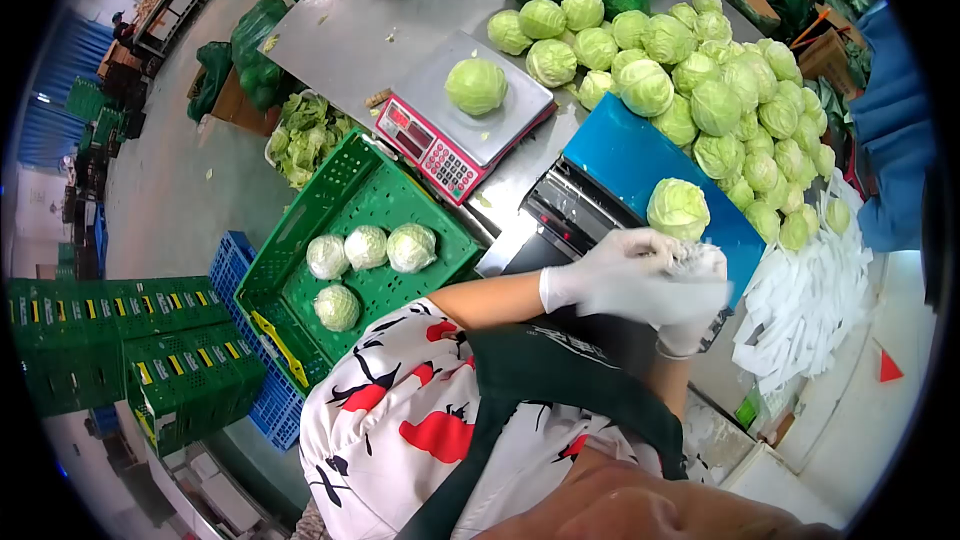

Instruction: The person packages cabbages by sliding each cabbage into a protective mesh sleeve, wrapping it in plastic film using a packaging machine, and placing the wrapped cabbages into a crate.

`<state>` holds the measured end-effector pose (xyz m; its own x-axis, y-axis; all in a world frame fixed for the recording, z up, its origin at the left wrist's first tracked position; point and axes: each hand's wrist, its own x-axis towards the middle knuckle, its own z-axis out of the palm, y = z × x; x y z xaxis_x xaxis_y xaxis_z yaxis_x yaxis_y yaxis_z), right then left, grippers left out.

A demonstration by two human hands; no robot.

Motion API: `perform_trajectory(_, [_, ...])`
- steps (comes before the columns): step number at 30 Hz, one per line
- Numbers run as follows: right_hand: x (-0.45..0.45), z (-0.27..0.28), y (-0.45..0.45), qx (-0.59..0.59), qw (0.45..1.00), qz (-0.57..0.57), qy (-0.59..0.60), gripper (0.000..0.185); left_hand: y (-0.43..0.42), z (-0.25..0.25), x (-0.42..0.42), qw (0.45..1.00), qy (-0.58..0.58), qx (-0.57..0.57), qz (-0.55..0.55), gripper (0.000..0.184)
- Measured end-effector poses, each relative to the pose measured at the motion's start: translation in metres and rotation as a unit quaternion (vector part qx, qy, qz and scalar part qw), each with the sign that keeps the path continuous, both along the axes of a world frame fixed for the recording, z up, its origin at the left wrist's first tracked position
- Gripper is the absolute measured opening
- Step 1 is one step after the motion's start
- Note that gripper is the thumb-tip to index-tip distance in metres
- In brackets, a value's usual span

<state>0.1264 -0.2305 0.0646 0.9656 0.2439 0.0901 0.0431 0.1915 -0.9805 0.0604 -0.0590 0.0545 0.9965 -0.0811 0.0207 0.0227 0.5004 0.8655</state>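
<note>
My left hand, in a white glove, has its fingers curled at a crinkled, whitish film. On the other side, my right hand, also gloved, is closed against the same film. Motion blurs both hands, and I cannot tell what is inside the film. Just beyond them, a pale green cabbage sits on a blue tray. Below my hands and to their left is a black machine with a metal plate, partly covered by my arm.
A red scale carries one cabbage. Many cabbages are piled behind the tray. Several pale, wrapped-looking cabbages lie in a green crate at left. White strips hang at right. Green crates are stacked lower left.
</note>
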Motion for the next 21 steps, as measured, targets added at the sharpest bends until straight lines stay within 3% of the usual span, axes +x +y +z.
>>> perform_trajectory(1, [0.002,0.001,-0.005,0.062,0.997,0.026,0.040,0.024,0.004,0.004,-0.003,0.999,0.026,-0.012,-0.015,0.028])
perform_trajectory(2, [0.005,0.001,-0.012,0.124,0.988,0.051,0.080,0.029,0.003,0.047,-0.003,0.987,0.018,-0.145,0.065,0.014])
perform_trajectory(3, [0.001,0.000,-0.031,-0.250,0.961,0.081,-0.087,0.041,0.006,0.015,0.005,0.953,-0.027,-0.302,-0.007,0.013])
perform_trajectory(4, [-0.002,0.005,-0.028,0.034,0.978,0.176,0.104,0.043,0.011,0.023,0.005,0.949,-0.007,-0.314,-0.015,0.014])
perform_trajectory(5, [-0.010,0.009,-0.027,0.169,0.927,0.227,0.247,0.046,0.014,0.031,0.004,0.945,0.014,-0.326,-0.023,0.016])
perform_trajectory(6, [-0.016,0.012,-0.026,0.283,0.840,0.240,0.396,0.049,0.014,0.029,0.005,0.959,0.023,-0.281,-0.012,0.016])
perform_trajectory(8, [-0.029,0.001,-0.035,0.172,0.865,0.356,0.308,0.042,0.018,0.028,0.004,0.960,0.053,-0.266,-0.066,0.017])
perform_trajectory(9, [-0.025,0.003,-0.045,0.112,0.898,0.336,0.260,0.039,0.016,0.027,0.002,0.958,0.070,-0.260,-0.100,0.018])
perform_trajectory(10, [-0.022,0.010,-0.051,0.044,0.925,0.313,0.212,0.036,0.009,0.025,-0.004,0.970,0.100,-0.195,-0.104,0.020])
perform_trajectory(11, [-0.018,0.016,-0.056,-0.026,0.943,0.287,0.169,0.033,0.007,0.016,-0.013,0.962,0.114,-0.167,-0.182,0.027])
perform_trajectory(12, [-0.010,0.035,-0.051,0.019,0.962,0.244,0.121,0.032,0.009,-0.016,-0.022,0.981,-0.008,0.036,-0.192,0.031])
perform_trajectory(13, [-0.006,0.046,-0.049,0.060,0.976,0.200,0.068,0.032,0.013,-0.062,-0.030,0.944,-0.142,0.229,-0.190,0.036])
perform_trajectory(15, [-0.013,0.036,-0.054,0.168,0.959,0.164,0.160,0.030,0.016,-0.061,-0.028,0.923,-0.176,0.304,-0.157,0.043])
perform_trajectory(16, [-0.016,0.027,-0.058,0.225,0.941,0.150,0.202,0.030,0.018,-0.012,-0.023,0.967,-0.065,0.200,-0.143,0.046])
perform_trajectory(17, [-0.021,0.020,-0.069,0.167,0.958,0.132,0.193,0.029,0.017,0.014,-0.013,0.985,0.050,0.094,-0.135,0.048])
perform_trajectory(19, [-0.018,0.003,-0.078,0.052,0.963,0.156,0.215,0.025,0.026,0.012,-0.007,0.991,0.018,-0.061,-0.118,0.057])
perform_trajectory(20, [-0.011,-0.002,-0.080,-0.005,0.954,0.185,0.235,0.022,0.026,0.019,-0.011,0.985,0.062,-0.117,-0.114,0.057])
perform_trajectory(21, [0.009,-0.007,-0.083,-0.231,0.931,0.187,0.212,0.018,0.034,0.009,-0.005,0.974,0.079,-0.123,-0.171,0.050])
